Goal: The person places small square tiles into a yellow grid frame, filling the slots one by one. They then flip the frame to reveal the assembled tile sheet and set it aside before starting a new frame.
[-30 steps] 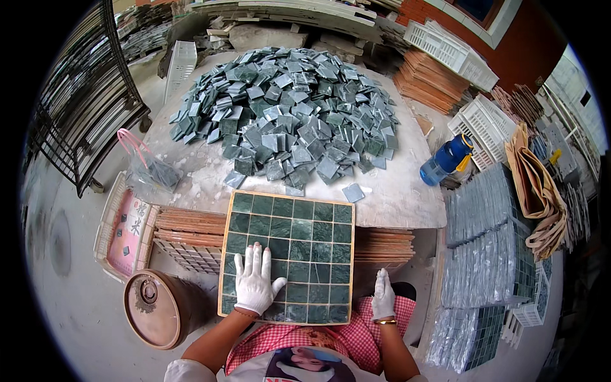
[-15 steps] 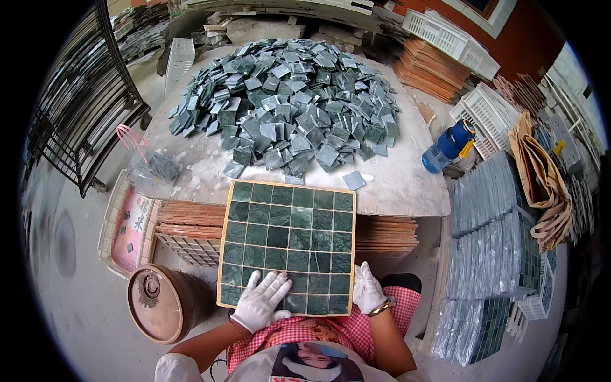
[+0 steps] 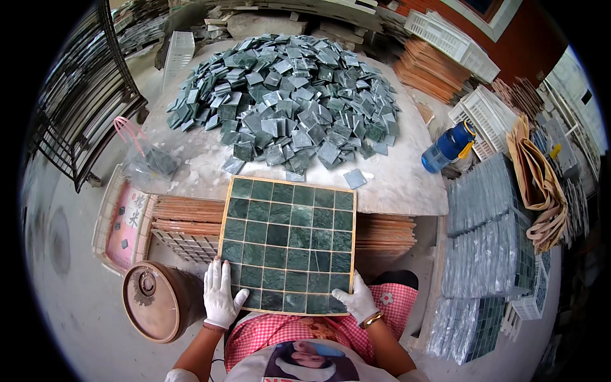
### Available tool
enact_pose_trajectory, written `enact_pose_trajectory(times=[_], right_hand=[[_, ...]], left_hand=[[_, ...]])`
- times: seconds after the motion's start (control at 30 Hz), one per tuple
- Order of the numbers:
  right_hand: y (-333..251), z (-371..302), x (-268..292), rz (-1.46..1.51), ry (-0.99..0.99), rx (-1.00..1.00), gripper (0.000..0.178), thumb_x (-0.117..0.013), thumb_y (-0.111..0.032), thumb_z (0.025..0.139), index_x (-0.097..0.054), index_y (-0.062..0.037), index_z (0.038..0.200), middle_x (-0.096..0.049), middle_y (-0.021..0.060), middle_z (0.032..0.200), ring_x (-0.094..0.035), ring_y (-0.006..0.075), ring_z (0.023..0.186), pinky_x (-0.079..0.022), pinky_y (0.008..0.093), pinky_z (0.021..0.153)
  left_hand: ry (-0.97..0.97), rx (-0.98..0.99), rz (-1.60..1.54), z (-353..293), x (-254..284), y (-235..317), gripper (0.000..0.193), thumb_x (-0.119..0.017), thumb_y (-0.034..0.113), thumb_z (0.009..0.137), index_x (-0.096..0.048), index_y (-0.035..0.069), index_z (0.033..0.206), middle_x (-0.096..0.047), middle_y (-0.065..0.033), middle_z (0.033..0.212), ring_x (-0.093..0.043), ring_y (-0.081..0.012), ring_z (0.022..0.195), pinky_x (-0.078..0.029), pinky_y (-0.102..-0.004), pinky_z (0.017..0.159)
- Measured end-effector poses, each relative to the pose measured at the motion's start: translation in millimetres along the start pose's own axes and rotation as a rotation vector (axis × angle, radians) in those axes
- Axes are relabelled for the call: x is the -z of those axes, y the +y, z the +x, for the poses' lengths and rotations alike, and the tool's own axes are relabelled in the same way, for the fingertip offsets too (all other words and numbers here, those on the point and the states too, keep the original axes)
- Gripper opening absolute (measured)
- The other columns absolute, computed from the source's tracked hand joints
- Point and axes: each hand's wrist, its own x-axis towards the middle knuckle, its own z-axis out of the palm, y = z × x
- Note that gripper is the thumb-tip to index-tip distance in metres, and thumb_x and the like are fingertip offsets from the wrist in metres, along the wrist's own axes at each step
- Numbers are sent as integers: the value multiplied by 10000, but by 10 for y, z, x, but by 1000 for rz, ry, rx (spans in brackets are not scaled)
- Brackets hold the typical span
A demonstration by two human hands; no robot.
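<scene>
A square wooden tray of dark green stone tiles (image 3: 280, 236), set in even rows, rests tilted over my lap against the table's near edge. My left hand (image 3: 221, 299), in a white glove, grips the tray's lower left edge, fingers straight along the side and thumb over the corner tile. At the lower right edge, my gloved right hand (image 3: 358, 299) holds the tray with its thumb on top; its other fingers are partly hidden. Beyond the tray, a large heap of loose green-grey tiles (image 3: 293, 95) covers much of the table (image 3: 407, 184).
A lidded brown bucket (image 3: 153, 299) and a shallow crate (image 3: 114, 223) stand at left. Reddish boards (image 3: 184, 219) are stacked under the table. On the right are a blue bottle (image 3: 447, 148), wrapped tile stacks (image 3: 480, 229) and white crates (image 3: 487, 118). A plastic bag (image 3: 149, 160) sits at the table's left.
My left hand has moved from flat on the tiles leftward to the tray's left edge. My right thumb has come over the right edge onto the tiles.
</scene>
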Motion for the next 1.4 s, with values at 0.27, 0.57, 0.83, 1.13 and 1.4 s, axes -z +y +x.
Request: enact_pose_trajectory(times=[0.27,0.57,0.83,1.13,1.4], right_hand=[[90,-289,-365,-559,269,263,1218,-871,-316,576,-99,64,1438,-215,296,1453,-290,397,1343,-320,394,1085],[-153,-354,-367,-869,167,174,1303,-852,-541,486,-154,-11,1450,-261,274,1416,-441,426,1206,-480,462,904],[-58,-244,-375,-788,386,316,897,-747,-395,733,-299,1,1401,-304,272,1406,-419,439,1219,-409,462,978],[-291,84,-1285,-1106,-160,1033,703,-646,-470,783,-489,-21,1301,-410,185,1393,-349,335,1322,-222,531,1113],[-215,139,-2109,-1036,-509,1274,785,-663,-506,735,-476,-25,1326,-395,162,1425,-321,287,1357,-175,463,1156]], left_hand=[[36,18,-69,-21,-20,-28,792,-598,441,821,-320,-27,1396,-253,-254,1481,-324,-411,1320,-282,-465,1076],[60,10,-49,-2,-6,-8,807,-653,397,774,-340,-28,1384,-285,-256,1465,-361,-405,1298,-325,-449,1054],[63,17,-74,6,5,16,795,-660,390,776,-350,-15,1386,-301,-243,1460,-379,-395,1285,-334,-442,1050],[23,402,-1153,85,-158,-270,704,-614,152,894,-221,-22,1451,-426,-154,1407,-423,-245,1286,-330,-332,1057],[-286,402,-1589,166,-36,-495,554,-332,402,1012,-408,-11,1374,-517,-90,1312,-473,-165,1199,-356,-302,1030]])
